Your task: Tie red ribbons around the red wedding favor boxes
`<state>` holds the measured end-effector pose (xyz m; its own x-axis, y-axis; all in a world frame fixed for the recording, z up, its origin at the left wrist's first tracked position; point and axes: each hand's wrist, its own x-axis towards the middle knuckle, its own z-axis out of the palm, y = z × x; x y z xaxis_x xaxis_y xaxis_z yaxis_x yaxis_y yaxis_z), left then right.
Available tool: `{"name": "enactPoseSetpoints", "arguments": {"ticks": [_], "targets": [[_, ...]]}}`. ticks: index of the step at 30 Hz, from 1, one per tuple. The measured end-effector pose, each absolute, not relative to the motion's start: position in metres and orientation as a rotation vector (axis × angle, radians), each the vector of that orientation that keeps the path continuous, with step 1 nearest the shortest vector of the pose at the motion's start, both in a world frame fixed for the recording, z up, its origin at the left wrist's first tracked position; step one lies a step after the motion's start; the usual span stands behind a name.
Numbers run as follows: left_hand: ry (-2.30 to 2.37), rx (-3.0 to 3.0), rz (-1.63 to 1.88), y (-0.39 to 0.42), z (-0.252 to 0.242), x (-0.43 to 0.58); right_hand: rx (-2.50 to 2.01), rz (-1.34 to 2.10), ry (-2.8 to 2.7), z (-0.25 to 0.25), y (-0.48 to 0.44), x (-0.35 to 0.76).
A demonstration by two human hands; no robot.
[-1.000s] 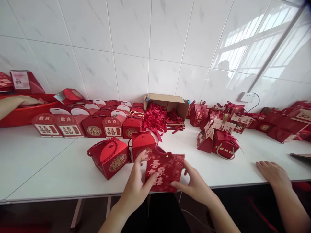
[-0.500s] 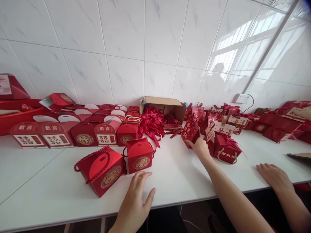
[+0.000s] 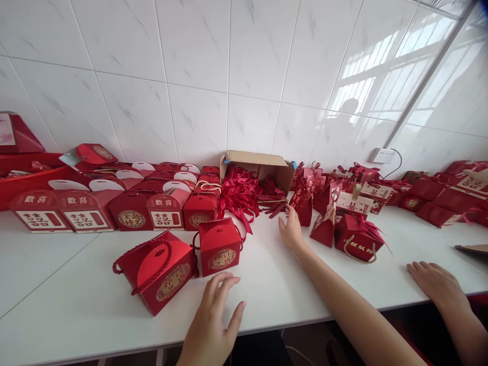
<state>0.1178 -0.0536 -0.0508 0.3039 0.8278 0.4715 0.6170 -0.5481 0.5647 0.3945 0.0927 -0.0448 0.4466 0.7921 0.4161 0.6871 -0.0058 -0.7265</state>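
Observation:
My left hand (image 3: 213, 320) is low over the front of the white table, fingers apart and holding nothing. Just beyond it stand two red gift boxes: a small upright box (image 3: 219, 246) with rope at its sides, and a larger box (image 3: 158, 272) turned at an angle, a twisted cord handle over its top. My right hand (image 3: 293, 230) reaches forward with fingers spread and nothing visible in them. Its fingertips are beside a tall red tapered box (image 3: 302, 203), near the loose red ribbons (image 3: 240, 190) spilling from a cardboard box (image 3: 257, 158).
Rows of red boxes (image 3: 131, 211) line the wall on the left, beside a red tub (image 3: 19, 185). Right of my arm stand a triangular box (image 3: 324, 223) and a ribboned box (image 3: 358, 239). Another person's hand (image 3: 438, 284) rests on the table (image 3: 412, 244). A power strip (image 3: 382, 155) is on the wall.
My right hand has moved left, off the tapered boxes and toward the ribbons. The tapered and triangular boxes now stand apart from each other. My left hand has hardly moved.

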Motion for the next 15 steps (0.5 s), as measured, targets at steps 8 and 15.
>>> {"name": "enactPoseSetpoints", "arguments": {"ticks": [8, 15], "targets": [[1.320, 2.325, 1.038, -0.052, -0.056, 0.117, -1.863, 0.165, -1.102, -0.049, 0.130, 0.424], [1.348, 2.181, 1.241, -0.050, -0.071, 0.124, -1.297, 0.022, -1.747, -0.049, 0.118, 0.381]]}}
